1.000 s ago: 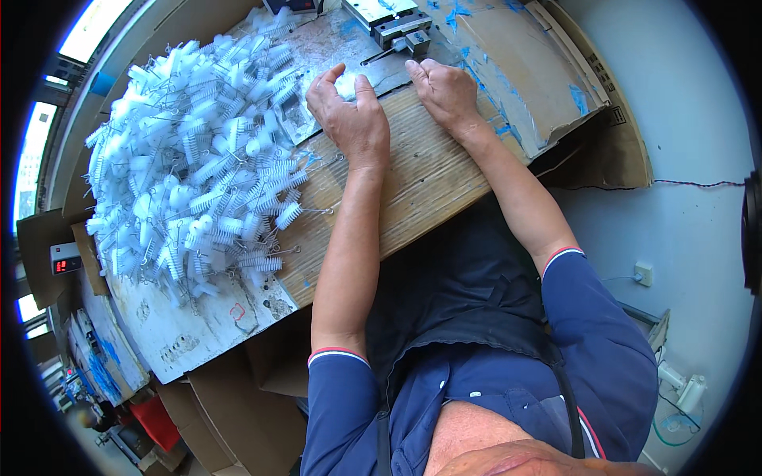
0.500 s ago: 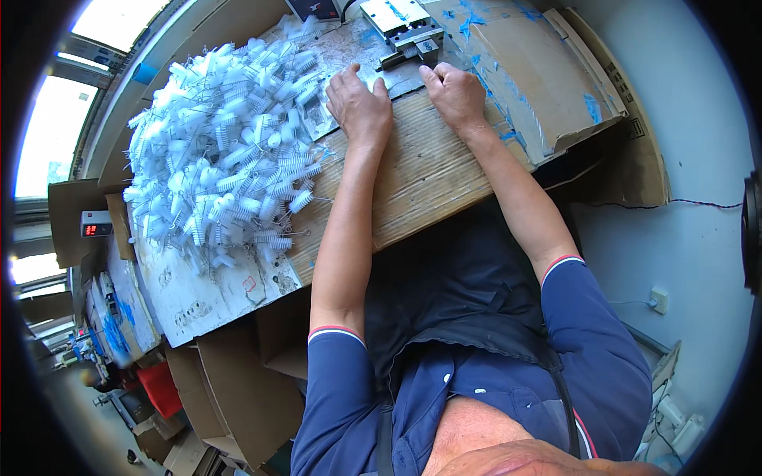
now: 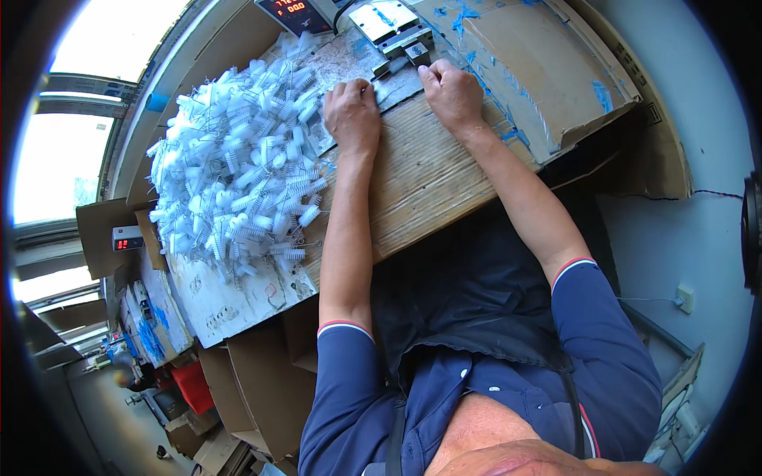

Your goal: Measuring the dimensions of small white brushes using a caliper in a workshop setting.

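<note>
My left hand (image 3: 352,115) rests knuckles up on the brown wooden board (image 3: 429,182), fingers curled, with a thin wire part (image 3: 371,82) sticking out at its fingertips. My right hand (image 3: 451,94) lies beside it, fingers tucked under, touching the small metal fixture (image 3: 394,33) at the bench's far edge. What the right fingers hold is hidden. A big heap of small white bristled parts (image 3: 234,178) lies just left of my left hand.
A box with a red digit display (image 3: 292,9) stands behind the fixture. Blue-stained cardboard (image 3: 548,71) covers the bench to the right. Cardboard boxes (image 3: 254,389), a second small red display (image 3: 127,239) and a red container (image 3: 193,387) sit at the lower left.
Both hands have slid toward the metal fixture. The white part seen between them one second ago is no longer visible.
</note>
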A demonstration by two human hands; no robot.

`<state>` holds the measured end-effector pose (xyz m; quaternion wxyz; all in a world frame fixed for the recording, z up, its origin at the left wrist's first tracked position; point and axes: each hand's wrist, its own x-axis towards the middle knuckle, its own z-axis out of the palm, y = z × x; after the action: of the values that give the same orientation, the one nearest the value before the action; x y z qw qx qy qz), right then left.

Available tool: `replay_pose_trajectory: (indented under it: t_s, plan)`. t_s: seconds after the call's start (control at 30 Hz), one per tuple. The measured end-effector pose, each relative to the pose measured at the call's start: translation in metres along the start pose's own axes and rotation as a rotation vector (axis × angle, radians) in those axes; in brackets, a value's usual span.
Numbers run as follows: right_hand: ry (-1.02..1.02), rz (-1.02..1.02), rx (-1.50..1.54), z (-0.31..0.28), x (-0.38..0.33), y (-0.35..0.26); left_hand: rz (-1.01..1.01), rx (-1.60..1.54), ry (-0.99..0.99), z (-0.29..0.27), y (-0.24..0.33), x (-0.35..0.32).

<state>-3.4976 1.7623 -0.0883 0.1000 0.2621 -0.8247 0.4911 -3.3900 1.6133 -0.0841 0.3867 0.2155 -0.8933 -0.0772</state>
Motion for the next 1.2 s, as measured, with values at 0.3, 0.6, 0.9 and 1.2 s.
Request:
replay_pose_trajectory:
  t_s: [0.3, 0.6, 0.9, 1.2]
  plan:
    - [-0.074, 0.126, 0.365, -0.001, 0.003, 0.004, -0.252, -0.478, 0.051, -0.027, 0.016, -0.033]
    - [-0.325, 0.305, 0.948, -0.023, 0.005, -0.001, -0.292, -0.496, -0.086, -0.024, 0.020, -0.035]
    - [-0.308, 0.221, 0.820, -0.011, -0.006, 0.000, -0.210, -0.427, -0.230, -0.034, 0.027, -0.032]
    - [-0.386, 0.193, 0.876, -0.016, 0.000, 0.005, -0.248, -0.476, -0.388, -0.038, 0.032, -0.034]
